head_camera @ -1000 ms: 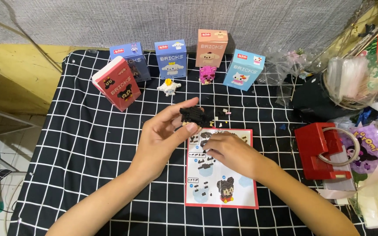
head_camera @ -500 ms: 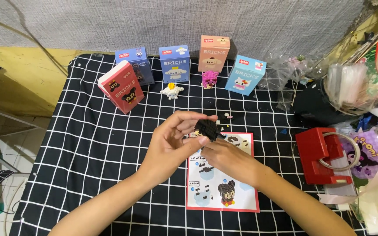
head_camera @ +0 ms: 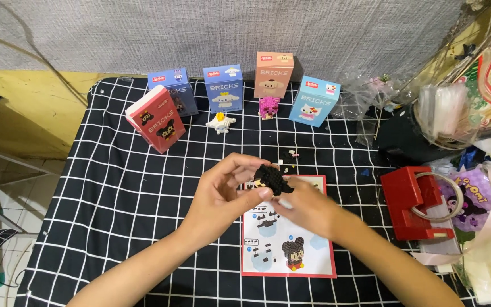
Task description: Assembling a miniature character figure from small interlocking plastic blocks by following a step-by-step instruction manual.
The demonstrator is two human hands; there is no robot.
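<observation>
hands pinch a black brick figure (head_camera: 271, 179) above the instruction sheet (head_camera: 288, 233): left hand (head_camera: 223, 190) cradles it, right hand (head_camera: 305, 206) nips its underside; best pressed squarely, supported underneath.

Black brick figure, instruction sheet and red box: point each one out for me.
black brick figure (head_camera: 271, 179), head view, on its black studded top between the fingertips.
instruction sheet (head_camera: 288, 258), head view, on the lower printed part by the pictured figure.
red box (head_camera: 157, 125), head view, on its front face.
</observation>
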